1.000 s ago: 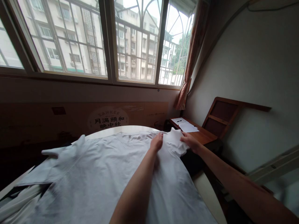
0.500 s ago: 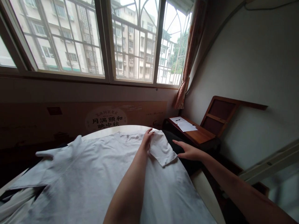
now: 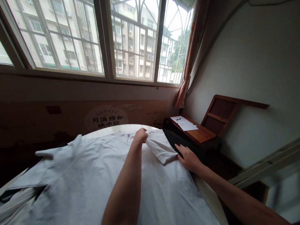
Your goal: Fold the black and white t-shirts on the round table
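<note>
A white T-shirt (image 3: 100,168) lies spread over a round white table, with its neckline at the far side. My left hand (image 3: 141,136) is closed on the cloth near the shoulder, to the right of the neckline. From there the right sleeve (image 3: 160,145) slants down to the right, folded in over the shirt's body and drawn into creases. My right hand (image 3: 188,158) rests at the sleeve's outer corner, fingers stretched out and the thumb side against the cloth. The shirt's other sleeve (image 3: 30,176) lies at the left, its shoulder bunched up.
The table's rim (image 3: 212,190) shows at the right. Something black (image 3: 172,137) lies beyond the sleeve. Further back stands a wooden chair (image 3: 206,134) with papers (image 3: 185,123) on its seat. A long printed box (image 3: 70,117) is under the barred window. More cloth (image 3: 16,204) lies at the lower left.
My left hand has closed on the shoulder cloth and shifted slightly left, pulling the sleeve into creases. My right hand has moved lower, to the sleeve's corner.
</note>
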Available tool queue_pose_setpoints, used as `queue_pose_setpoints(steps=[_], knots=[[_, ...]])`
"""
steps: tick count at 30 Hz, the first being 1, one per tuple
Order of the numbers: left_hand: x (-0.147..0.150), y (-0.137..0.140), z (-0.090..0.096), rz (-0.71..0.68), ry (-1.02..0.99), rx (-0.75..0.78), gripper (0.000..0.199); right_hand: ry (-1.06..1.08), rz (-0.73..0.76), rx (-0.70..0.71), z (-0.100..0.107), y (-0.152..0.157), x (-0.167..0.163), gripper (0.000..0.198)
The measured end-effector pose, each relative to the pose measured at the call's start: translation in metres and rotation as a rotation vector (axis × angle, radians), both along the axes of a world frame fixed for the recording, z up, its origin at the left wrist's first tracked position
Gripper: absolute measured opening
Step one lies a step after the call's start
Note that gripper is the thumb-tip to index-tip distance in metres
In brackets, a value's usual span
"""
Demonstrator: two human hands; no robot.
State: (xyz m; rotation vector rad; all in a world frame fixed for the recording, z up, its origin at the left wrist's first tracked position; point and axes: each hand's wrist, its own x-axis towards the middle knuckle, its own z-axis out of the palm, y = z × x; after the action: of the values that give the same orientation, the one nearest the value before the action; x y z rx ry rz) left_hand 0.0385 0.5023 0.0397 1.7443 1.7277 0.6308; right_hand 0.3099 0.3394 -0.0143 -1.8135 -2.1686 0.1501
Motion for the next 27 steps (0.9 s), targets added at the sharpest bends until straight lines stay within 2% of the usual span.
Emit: queue_pose_setpoints(steps=[5,8,11,13,16,18,21,27], knots=[[0.005,-0.013,0.011,-0.011,0.243,0.178,0.044,0.002,0.038,0.026,0.002,-0.005,-0.004,0.057],[0.027,-0.022,0.008,-0.120,0.315,0.323,0.039,0.007,0.072,-0.015,0.009,-0.001,-0.004,0.053],[0.053,-0.030,-0.008,-0.305,0.350,0.389,0.034,0.039,0.084,-0.031,0.015,0.004,-0.003,0.051],[0.065,-0.034,-0.025,-0.388,0.372,0.402,0.039,0.024,0.128,-0.016,0.016,0.004,-0.003,0.054],[0.072,-0.038,-0.045,-0.423,0.395,0.415,0.048,-0.020,0.191,0.062,0.015,-0.002,-0.005,0.060],[0.072,-0.037,-0.050,-0.422,0.402,0.429,0.050,-0.060,0.156,0.143,0.015,-0.008,-0.007,0.059],[0.071,-0.036,-0.047,-0.447,0.392,0.484,0.045,-0.167,0.118,0.253,0.019,-0.014,-0.011,0.046],[0.075,-0.033,-0.039,-0.594,0.357,0.526,0.036,-0.288,0.264,0.302,0.028,-0.014,-0.027,0.019]])
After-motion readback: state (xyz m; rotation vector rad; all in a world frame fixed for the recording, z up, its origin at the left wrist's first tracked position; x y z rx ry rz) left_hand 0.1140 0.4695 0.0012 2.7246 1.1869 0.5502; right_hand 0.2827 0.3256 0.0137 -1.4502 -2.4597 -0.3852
